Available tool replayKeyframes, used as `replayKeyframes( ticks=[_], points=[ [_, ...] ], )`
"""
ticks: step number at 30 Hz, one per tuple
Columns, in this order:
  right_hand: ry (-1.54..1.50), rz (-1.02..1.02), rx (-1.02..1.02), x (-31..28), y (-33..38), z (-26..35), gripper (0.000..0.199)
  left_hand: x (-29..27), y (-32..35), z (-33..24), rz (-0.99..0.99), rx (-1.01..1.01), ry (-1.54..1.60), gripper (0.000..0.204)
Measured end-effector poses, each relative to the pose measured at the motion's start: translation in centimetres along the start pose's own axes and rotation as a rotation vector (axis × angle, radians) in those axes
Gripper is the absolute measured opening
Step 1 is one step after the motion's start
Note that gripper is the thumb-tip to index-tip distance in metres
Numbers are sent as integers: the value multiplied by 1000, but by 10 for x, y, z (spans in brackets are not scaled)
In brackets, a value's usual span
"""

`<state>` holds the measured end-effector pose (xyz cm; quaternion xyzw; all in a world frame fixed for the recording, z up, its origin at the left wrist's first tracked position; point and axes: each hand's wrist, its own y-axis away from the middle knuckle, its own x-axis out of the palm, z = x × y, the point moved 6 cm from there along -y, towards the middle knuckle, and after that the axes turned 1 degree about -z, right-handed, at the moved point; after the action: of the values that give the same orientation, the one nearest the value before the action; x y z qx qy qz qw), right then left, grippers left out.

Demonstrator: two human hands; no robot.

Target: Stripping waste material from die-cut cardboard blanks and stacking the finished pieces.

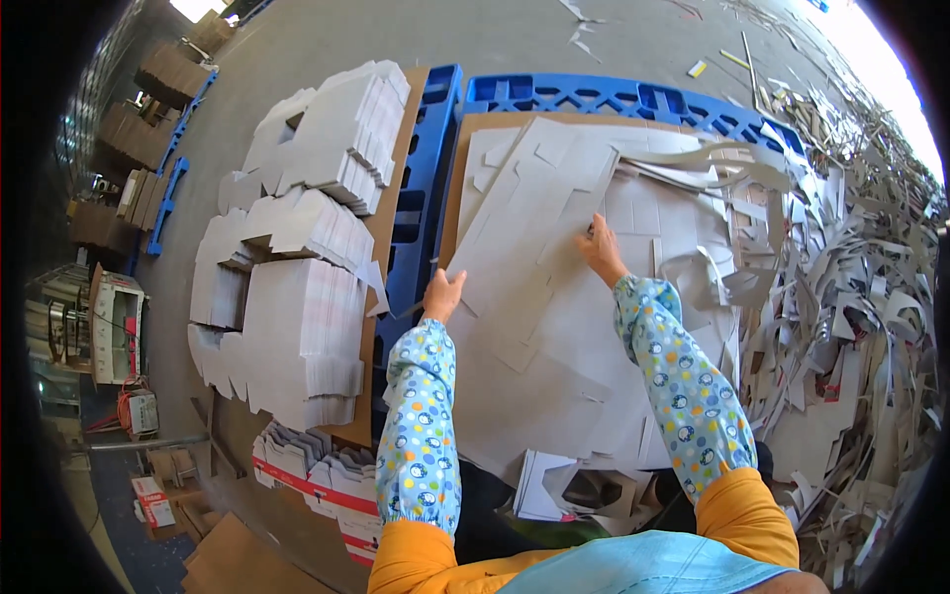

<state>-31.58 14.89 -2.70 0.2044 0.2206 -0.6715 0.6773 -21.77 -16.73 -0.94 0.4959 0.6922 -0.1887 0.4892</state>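
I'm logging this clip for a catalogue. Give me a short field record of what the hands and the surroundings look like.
left hand: grips the left edge of the grey die-cut cardboard sheet
right hand: presses on the same sheet, farther right
sheet rests on: sheet stack on the blue pallet
left of pallet: stacked cut blanks
right side: heap of cardboard offcuts
sleeves: patterned blue covers
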Motion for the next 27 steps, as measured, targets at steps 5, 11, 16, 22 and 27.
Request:
replayKeyframes(
  ticks=[5, 11, 16, 22, 27],
  points=[
    [-517, -18, 243, -11, -15, -13, 43, -5, -2, -5, 20, 7, -36, 55],
    [-607, 156, 614, -33, -12, -14, 31, -31, 17, -50, 328, 102, 558, 53],
    [-614, 345, 503, -45, -2, 20, 33, -77, 40, -77, 409, 143, 651, 62],
    [-932, 369, 331, -89, 25, 12, 41, -113, 132, -166, 617, 610, 475, 50],
    [-1191, 317, 62, -131, 53, 35, 52, -130, 191, -203, 472, 910, 644, 34]
  ],
)
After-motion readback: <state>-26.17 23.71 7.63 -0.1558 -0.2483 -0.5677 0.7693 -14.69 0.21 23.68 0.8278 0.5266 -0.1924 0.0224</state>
